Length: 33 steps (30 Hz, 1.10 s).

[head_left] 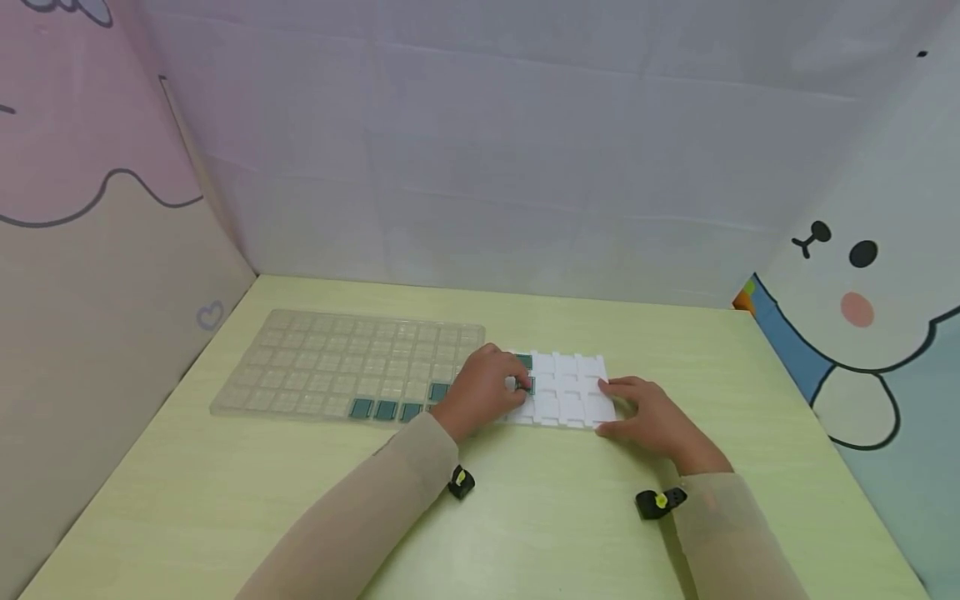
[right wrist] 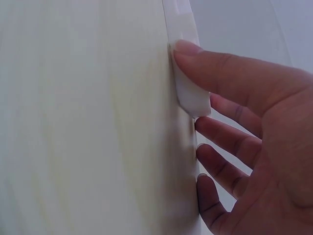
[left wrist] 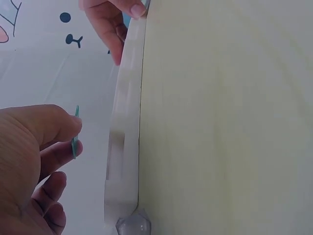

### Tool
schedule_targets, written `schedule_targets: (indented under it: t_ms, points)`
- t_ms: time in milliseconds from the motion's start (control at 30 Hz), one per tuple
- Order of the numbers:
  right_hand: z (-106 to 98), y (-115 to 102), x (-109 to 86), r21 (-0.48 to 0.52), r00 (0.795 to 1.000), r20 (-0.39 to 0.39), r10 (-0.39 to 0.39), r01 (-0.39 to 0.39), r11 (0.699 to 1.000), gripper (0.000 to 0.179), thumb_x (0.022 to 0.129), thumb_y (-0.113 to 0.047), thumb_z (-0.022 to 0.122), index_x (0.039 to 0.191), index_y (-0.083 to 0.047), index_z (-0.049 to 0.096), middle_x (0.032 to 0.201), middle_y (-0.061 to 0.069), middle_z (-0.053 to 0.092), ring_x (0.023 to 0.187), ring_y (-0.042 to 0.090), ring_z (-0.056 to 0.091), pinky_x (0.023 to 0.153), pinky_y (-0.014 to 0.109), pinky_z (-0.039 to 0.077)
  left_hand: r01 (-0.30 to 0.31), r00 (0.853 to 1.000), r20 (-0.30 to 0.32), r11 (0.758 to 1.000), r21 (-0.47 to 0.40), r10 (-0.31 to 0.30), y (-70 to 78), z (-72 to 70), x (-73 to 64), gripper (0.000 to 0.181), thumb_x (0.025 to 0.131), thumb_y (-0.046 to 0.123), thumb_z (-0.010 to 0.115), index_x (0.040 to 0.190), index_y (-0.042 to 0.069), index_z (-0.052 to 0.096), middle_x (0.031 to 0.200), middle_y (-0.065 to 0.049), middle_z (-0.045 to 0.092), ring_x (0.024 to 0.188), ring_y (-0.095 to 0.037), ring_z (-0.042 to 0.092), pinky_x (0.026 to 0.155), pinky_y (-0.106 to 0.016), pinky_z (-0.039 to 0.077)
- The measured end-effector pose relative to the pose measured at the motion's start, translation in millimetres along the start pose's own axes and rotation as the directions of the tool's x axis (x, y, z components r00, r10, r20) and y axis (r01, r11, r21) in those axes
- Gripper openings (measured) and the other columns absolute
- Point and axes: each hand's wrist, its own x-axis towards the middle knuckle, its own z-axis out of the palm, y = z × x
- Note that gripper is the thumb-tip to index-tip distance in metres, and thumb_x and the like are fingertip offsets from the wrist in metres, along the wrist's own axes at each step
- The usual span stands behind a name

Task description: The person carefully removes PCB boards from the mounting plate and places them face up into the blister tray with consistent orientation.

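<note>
My left hand [head_left: 483, 393] pinches a thin teal square chip [left wrist: 75, 148] edge-on between thumb and forefinger, above the white compartment tray [head_left: 573, 408]. In the left wrist view the other fingers curl loosely below the chip. Another teal chip [head_left: 524, 361] lies in the white tray's far row, partly behind the hand. At the tray's right end, my right hand [head_left: 651, 418] grips the side, its thumb on the near corner in the right wrist view. The left part of the white tray is hidden by the left hand.
A large clear tray [head_left: 315, 354] with many small compartments lies left of the white one, its right end close to it. Several teal chips [head_left: 386, 410] sit in its near row. Fabric walls [head_left: 480, 183] enclose the pale table [head_left: 540, 517] at the back and sides.
</note>
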Motion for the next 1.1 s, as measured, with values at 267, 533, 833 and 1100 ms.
schedule_targets:
  t_ms: [267, 533, 833, 1100]
  points:
    - [0, 0, -1.2, -0.003, 1.0, -0.002, -0.008, 0.008, 1.0, 0.076, 0.085, -0.031, 0.087, 0.149, -0.005, 0.055, 0.151, 0.025, 0.046, 0.143, 0.051, 0.033, 0.114, 0.065, 0.029, 0.006, 1.0, -0.01, 0.999, 0.042, -0.005, -5.4, -5.4, -7.0, 0.01, 0.09, 0.015, 0.079, 0.094, 0.023, 0.082, 0.104, 0.012, 0.075, 0.097, -0.016, 0.055, 0.096, -0.034, 0.044]
    - [-1, -2, -2.0, -0.006, 1.0, -0.003, -0.011, 0.011, 1.0, 0.076, 0.085, -0.031, 0.087, 0.149, -0.005, 0.055, 0.151, 0.025, 0.045, 0.142, 0.05, 0.034, 0.114, 0.065, 0.029, -0.01, 1.0, -0.017, 0.997, 0.078, 0.012, -19.5, -10.3, -16.1, 0.008, 0.089, 0.017, 0.08, 0.094, 0.023, 0.082, 0.103, 0.011, 0.075, 0.1, -0.015, 0.055, 0.096, -0.034, 0.044]
    - [-1, -2, -1.6, -0.008, 1.0, -0.001, -0.002, 0.002, 1.0, 0.076, 0.085, -0.031, 0.086, 0.149, -0.005, 0.054, 0.152, 0.025, 0.045, 0.143, 0.051, 0.032, 0.114, 0.065, 0.029, 0.011, 1.0, -0.002, 1.0, 0.016, -0.011, -25.8, -17.6, -26.5, 0.01, 0.09, 0.016, 0.079, 0.095, 0.024, 0.081, 0.102, 0.014, 0.073, 0.094, -0.012, 0.052, 0.092, -0.032, 0.045]
    - [-1, -2, -1.6, -0.003, 1.0, 0.002, -0.003, 0.003, 1.0, 0.077, 0.085, -0.032, 0.087, 0.149, -0.005, 0.054, 0.152, 0.025, 0.044, 0.143, 0.051, 0.032, 0.114, 0.066, 0.028, 0.021, 1.0, 0.0, 1.0, -0.016, -0.021, -28.1, -22.6, -36.4, 0.009, 0.09, 0.014, 0.079, 0.095, 0.021, 0.082, 0.107, 0.011, 0.074, 0.097, -0.014, 0.053, 0.093, -0.035, 0.046]
